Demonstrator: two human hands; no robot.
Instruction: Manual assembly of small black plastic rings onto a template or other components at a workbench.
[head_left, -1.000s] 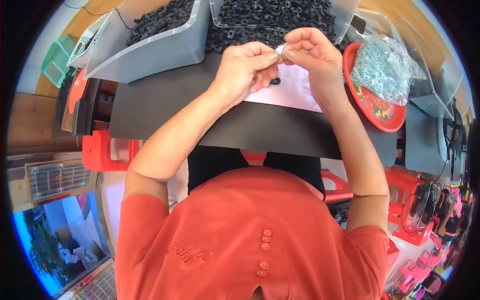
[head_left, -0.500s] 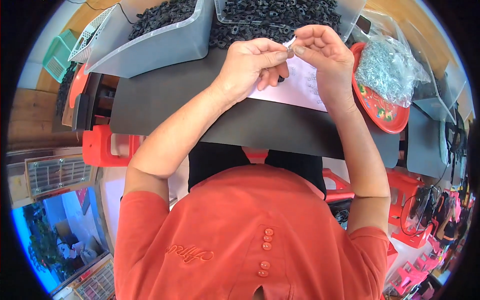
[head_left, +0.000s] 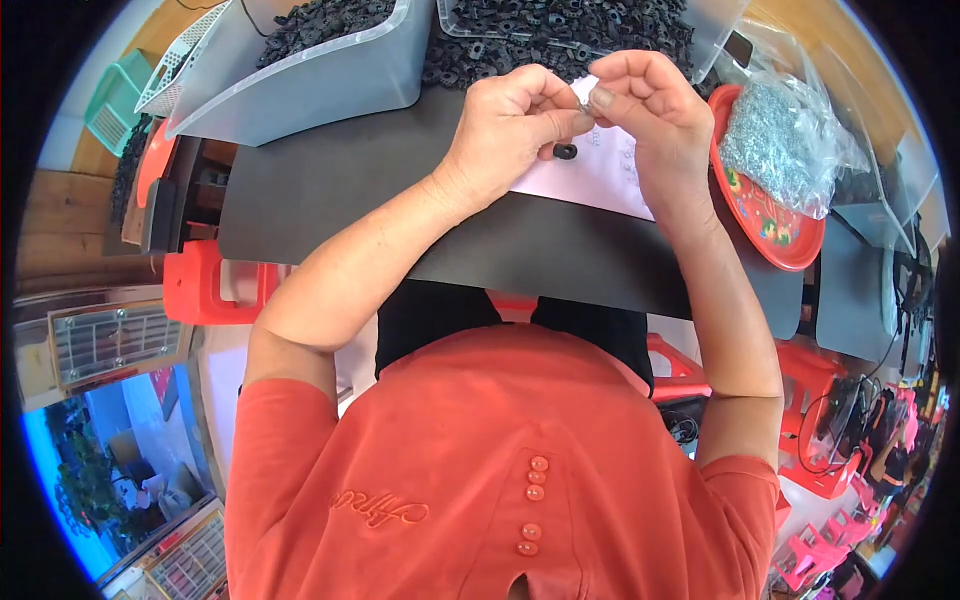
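Note:
Above the black table my left hand (head_left: 505, 130) is closed, thumb and forefinger pinched together. At its curled lower fingers shows a small black plastic part (head_left: 565, 152) with a hole, apparently held there. My right hand (head_left: 660, 120) meets it from the right, thumb and forefinger also pinched. What sits between the right fingertips is too small to make out. A bright white patch shows between the two hands, and I cannot tell what it is. Under the hands lies a pale sheet of paper (head_left: 590, 180) with several small things or marks on it, partly hidden.
Translucent bins (head_left: 330, 105) of black plastic parts stand at the back left and back centre, with loose parts (head_left: 460, 65) heaped between. On the right, a red patterned tray (head_left: 785, 245) carries a clear bag (head_left: 775, 140) of small shiny pieces. Red stools (head_left: 195, 285) flank the table (head_left: 330, 190).
The hands have drawn slightly apart at the fingertips, the left thumb shifting a little down and right. More of the black part shows now, and the white patch between the hands looks larger.

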